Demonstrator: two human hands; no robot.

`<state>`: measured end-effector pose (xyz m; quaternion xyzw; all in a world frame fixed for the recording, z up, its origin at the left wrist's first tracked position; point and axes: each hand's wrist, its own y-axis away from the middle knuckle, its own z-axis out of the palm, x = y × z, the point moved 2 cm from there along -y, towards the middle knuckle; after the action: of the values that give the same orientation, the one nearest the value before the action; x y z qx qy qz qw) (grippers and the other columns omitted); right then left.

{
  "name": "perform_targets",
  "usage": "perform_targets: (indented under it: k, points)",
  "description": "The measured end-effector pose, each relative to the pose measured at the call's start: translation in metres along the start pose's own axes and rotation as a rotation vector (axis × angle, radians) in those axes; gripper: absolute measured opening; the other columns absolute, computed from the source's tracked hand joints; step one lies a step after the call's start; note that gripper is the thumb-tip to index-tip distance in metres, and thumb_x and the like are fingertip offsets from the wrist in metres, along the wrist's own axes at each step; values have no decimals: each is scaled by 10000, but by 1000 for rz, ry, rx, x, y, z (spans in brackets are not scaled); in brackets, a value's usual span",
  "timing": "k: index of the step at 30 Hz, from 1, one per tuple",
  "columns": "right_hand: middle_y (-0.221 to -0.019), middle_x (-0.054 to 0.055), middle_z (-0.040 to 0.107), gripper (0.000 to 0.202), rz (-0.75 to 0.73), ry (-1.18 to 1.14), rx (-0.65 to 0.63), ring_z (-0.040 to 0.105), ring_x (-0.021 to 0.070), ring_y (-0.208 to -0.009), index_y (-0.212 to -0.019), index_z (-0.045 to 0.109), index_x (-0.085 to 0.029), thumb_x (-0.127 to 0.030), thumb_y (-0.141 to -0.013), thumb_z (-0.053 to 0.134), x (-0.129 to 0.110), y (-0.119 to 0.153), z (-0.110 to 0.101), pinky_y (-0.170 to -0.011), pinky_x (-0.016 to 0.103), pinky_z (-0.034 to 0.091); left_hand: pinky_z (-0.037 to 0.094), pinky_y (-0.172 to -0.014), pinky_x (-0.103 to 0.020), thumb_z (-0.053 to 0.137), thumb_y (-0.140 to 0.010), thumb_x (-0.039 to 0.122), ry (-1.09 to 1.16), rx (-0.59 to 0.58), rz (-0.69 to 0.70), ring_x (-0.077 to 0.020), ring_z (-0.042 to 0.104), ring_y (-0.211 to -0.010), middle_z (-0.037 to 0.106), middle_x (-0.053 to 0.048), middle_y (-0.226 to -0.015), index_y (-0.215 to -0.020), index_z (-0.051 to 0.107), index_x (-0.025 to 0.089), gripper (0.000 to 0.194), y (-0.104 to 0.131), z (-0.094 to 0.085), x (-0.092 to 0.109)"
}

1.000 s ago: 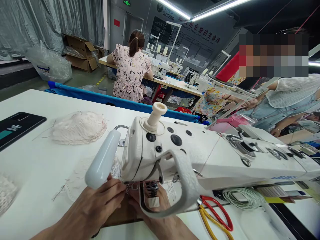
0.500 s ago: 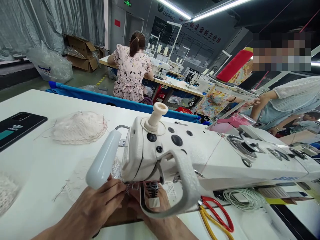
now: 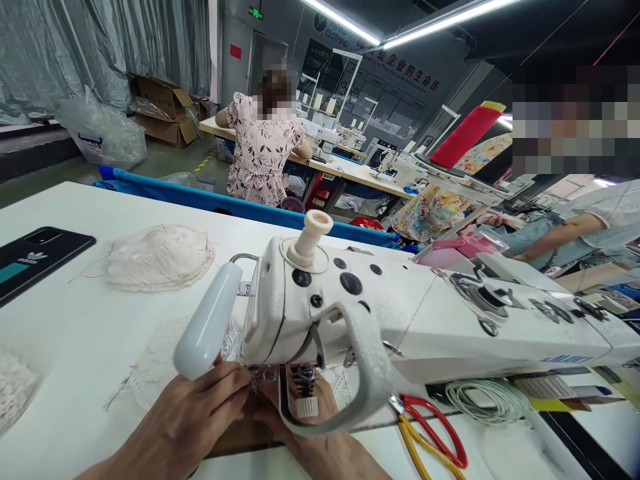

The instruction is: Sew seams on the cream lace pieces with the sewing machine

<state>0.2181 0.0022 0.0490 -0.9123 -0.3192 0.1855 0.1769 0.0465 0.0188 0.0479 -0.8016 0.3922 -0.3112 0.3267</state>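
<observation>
A white sewing machine [image 3: 420, 320] stands before me, its needle area hidden under the head. My left hand [image 3: 210, 400] is closed, its fingertips pinching a piece of white lace [image 3: 233, 340] at the left of the machine head. My right hand [image 3: 320, 400] is under the head, partly covered by the curved white guard and the tension spring; its fingers are mostly hidden beside the lace. A pale, cone-shaped lamp [image 3: 207, 323] hangs just above my left fingers. More lace pieces [image 3: 155, 360] lie on the table to the left of that hand.
A stack of lace cups [image 3: 160, 257], a black phone [image 3: 43, 260] and another lace pile [image 3: 17, 387] lie on the white table. Red-and-yellow-handled scissors [image 3: 430, 437] and coiled cord [image 3: 485, 399] are at right. One person [image 3: 265, 153] sits ahead; another's arm [image 3: 560, 237] shows at right.
Both my hands stay at almost the same place on the lace. The person at the right has shifted, with the arm now farther right. The whole view has tilted slightly.
</observation>
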Motion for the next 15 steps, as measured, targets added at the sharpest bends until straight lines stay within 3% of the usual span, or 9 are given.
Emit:
perform_targets:
  k: [4, 7, 11, 15]
  points:
    - [-833, 16, 690, 135, -25, -12, 74, 633, 168, -757, -914, 634, -203, -334, -890, 609, 3, 2, 4, -689, 283, 510, 401, -772, -271, 297, -1013, 147, -14, -31, -14, -132, 540, -613, 585, 47, -572, -730, 637, 221, 449, 8, 2, -2]
    - [-801, 29, 683, 129, -37, 43, 187, 630, 176, -763, -886, 641, -209, -325, -905, 588, 2, 2, 2, -703, 300, 499, 396, -813, -274, 329, -990, 103, -16, -80, -12, -127, 575, -665, 644, 34, -687, -904, 660, 207, 358, 13, 2, -4]
    - [-812, 17, 695, 155, -92, 37, 219, 632, 164, -736, -925, 648, -205, -329, -929, 555, -2, -3, -5, -725, 304, 483, 389, -840, -300, 349, -942, 46, 24, -103, -49, -140, 591, -718, 672, 18, -796, -889, 660, 226, 363, 20, 3, -4]
    - [-856, 14, 711, 203, -168, 77, 149, 645, 162, -747, -985, 649, -201, -379, -907, 589, -5, -9, -8, -737, 308, 472, 388, -814, -288, 294, -991, 108, 28, -54, -61, -135, 547, -634, 602, 33, -657, -738, 628, 227, 435, 19, 4, -2]
